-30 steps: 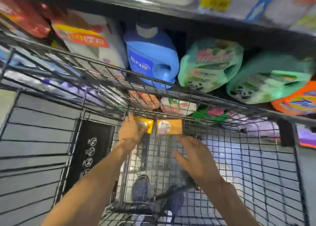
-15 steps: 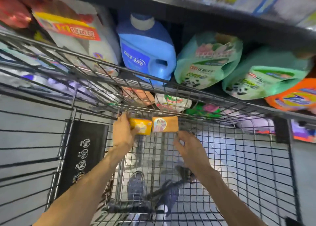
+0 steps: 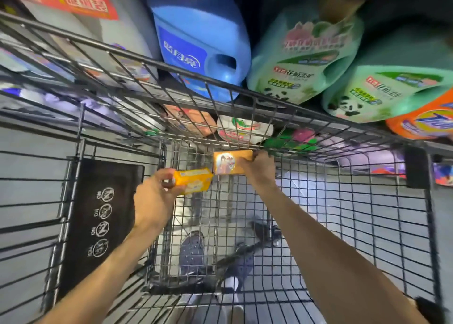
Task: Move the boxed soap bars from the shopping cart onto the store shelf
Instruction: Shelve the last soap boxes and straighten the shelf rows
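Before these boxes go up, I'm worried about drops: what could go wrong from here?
1. Each hand grips its soap box by one end only: left hand on the yellow box, right hand on the orange box. Either could slip and fall back into the cart.
2. Lifting out, a box or wrist may catch the cart's front wire rim.
3. The bottles behind it stand close together, so a nudge could knock them.

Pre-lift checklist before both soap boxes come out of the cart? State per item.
1. Left hand grip on yellow soap box: ok, fingers curled round its end.
2. Right hand grip on orange soap box: ok, held at its right end.
3. Boxes apart from each other: cannot tell, their corners look close.
4. Boxes below the cart's front rim: ok, so lift first.
5. Free shelf slot for them: cannot tell; blue detergent jug and green detergent jugs fill the visible shelf.
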Motion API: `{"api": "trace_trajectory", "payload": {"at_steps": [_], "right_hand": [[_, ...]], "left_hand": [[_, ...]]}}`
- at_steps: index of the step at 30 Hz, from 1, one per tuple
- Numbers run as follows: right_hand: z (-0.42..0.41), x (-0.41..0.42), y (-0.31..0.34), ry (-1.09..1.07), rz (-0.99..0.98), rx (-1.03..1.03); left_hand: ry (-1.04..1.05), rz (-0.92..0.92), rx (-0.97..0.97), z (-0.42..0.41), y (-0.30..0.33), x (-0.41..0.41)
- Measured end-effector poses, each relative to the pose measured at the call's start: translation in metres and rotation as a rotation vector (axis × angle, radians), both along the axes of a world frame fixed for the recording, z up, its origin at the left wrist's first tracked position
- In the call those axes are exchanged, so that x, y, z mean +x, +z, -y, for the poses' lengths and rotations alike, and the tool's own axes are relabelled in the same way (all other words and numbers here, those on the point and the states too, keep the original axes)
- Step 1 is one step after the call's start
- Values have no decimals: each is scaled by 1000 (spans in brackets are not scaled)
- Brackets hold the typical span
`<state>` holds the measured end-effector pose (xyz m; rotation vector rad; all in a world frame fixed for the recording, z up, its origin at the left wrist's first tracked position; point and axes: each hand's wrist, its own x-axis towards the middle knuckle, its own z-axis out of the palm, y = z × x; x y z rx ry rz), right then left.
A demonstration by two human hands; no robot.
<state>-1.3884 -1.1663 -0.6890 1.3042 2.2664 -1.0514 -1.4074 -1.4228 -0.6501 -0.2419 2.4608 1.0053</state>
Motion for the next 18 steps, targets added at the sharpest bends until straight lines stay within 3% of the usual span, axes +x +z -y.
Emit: {"api": "trace_trajectory", "payload": {"at_steps": [6,13,18], "right_hand": [[0,8,-15,-129,-72,-161],[2,7,-26,-53,-12,-273],[-3,16,-30,-93,-97,-345]], "left_hand": [[58,-11,73,-3,6,3],[-25,-86,42,-7,17,7],[-2,-93,84,-3,20,11]]}}
